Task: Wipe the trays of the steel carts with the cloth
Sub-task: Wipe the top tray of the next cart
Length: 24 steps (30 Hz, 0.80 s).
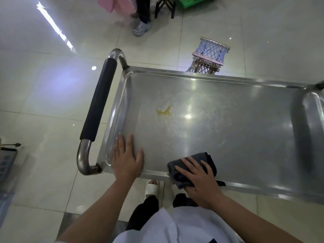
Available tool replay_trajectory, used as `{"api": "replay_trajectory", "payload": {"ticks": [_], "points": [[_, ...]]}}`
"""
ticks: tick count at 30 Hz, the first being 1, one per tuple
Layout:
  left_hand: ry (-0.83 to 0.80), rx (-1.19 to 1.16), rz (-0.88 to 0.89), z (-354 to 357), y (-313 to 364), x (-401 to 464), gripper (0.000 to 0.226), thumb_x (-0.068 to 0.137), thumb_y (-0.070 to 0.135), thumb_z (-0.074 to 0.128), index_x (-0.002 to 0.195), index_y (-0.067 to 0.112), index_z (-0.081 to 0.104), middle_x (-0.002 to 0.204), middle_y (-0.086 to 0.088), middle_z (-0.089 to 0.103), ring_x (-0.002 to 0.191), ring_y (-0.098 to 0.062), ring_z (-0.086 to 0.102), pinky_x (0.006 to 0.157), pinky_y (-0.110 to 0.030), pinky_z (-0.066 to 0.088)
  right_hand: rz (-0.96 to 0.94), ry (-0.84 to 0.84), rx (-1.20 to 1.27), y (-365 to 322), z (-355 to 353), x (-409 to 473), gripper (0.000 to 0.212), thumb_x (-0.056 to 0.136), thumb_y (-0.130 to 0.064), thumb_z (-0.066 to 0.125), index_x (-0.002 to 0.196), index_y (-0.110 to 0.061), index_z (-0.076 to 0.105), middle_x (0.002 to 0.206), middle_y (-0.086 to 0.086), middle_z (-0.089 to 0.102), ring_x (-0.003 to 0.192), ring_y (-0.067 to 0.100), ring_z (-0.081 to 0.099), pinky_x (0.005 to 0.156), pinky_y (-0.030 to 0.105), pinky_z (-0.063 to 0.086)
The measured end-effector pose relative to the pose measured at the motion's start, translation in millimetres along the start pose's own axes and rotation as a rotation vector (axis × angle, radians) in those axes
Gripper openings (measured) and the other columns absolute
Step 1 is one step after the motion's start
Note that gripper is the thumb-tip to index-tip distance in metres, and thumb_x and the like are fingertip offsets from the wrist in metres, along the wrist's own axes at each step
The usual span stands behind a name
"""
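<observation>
Because the dark cloth (192,168) under your right hand (198,183) is soft, folded and limp, it will bunch and skid on the slick steel tray (228,120), so press it flat under spread fingers at the near rim rather than pinching a corner. Your left hand (127,160) lies open and flat on the tray's near left corner, holding nothing, just beside the cart handle (99,102). Judging by its look, the yellow stain (164,111) further in needs firm pressure.
</observation>
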<state>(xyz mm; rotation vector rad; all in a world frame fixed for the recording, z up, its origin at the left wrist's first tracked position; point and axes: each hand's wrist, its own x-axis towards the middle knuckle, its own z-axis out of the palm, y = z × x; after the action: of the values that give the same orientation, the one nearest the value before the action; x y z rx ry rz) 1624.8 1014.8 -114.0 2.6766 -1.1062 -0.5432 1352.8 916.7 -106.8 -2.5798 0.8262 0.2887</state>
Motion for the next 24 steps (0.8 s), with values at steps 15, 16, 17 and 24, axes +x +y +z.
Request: {"api": "replay_trajectory", "payload": {"ticks": [15, 16, 17, 24], "points": [[0.081, 0.103, 0.023, 18.8, -5.4, 6.4, 0.070, 0.097, 0.055, 0.030, 0.159, 0.028, 0.011, 0.167, -0.001, 0.006, 0.153, -0.021, -0.011, 0.123, -0.043, -0.005, 0.450, 0.170, 0.026, 79.1, -125.7, 257.2, 0.060, 0.100, -0.053, 0.033, 0.157, -0.042, 0.015, 0.168, -0.004, 0.006, 0.154, 0.018, 0.000, 0.119, 0.050, 0.006], [0.085, 0.101, 0.022, 19.8, -5.7, 7.2, 0.070, 0.097, 0.055, 0.031, 0.159, 0.028, 0.012, 0.167, -0.002, 0.007, 0.154, -0.021, -0.010, 0.123, -0.042, -0.006, 0.445, 0.166, 0.024, 79.5, -132.2, 276.0, 0.061, 0.100, -0.054, 0.031, 0.157, -0.042, 0.013, 0.168, -0.004, 0.005, 0.154, 0.018, -0.001, 0.119, 0.051, 0.005], [0.086, 0.097, 0.023, 20.5, -6.7, 7.8, 0.071, 0.097, 0.055, 0.032, 0.159, 0.028, 0.012, 0.167, -0.002, 0.008, 0.154, -0.021, -0.010, 0.123, -0.043, -0.006, 0.433, 0.158, 0.012, 77.9, -135.7, 291.2, 0.061, 0.100, -0.056, 0.029, 0.157, -0.042, 0.011, 0.168, -0.004, 0.004, 0.154, 0.019, -0.002, 0.120, 0.052, 0.005], [0.090, 0.077, 0.022, 17.9, -5.0, 9.0, 0.071, 0.096, 0.054, 0.036, 0.159, 0.029, 0.015, 0.167, -0.002, 0.011, 0.154, -0.021, -0.008, 0.122, -0.041, -0.008, 0.306, 0.114, -0.162, 51.0, -116.7, 292.7, 0.068, 0.100, -0.059, 0.024, 0.158, -0.039, -0.003, 0.168, -0.001, -0.007, 0.154, 0.021, -0.009, 0.120, 0.054, 0.002]]}}
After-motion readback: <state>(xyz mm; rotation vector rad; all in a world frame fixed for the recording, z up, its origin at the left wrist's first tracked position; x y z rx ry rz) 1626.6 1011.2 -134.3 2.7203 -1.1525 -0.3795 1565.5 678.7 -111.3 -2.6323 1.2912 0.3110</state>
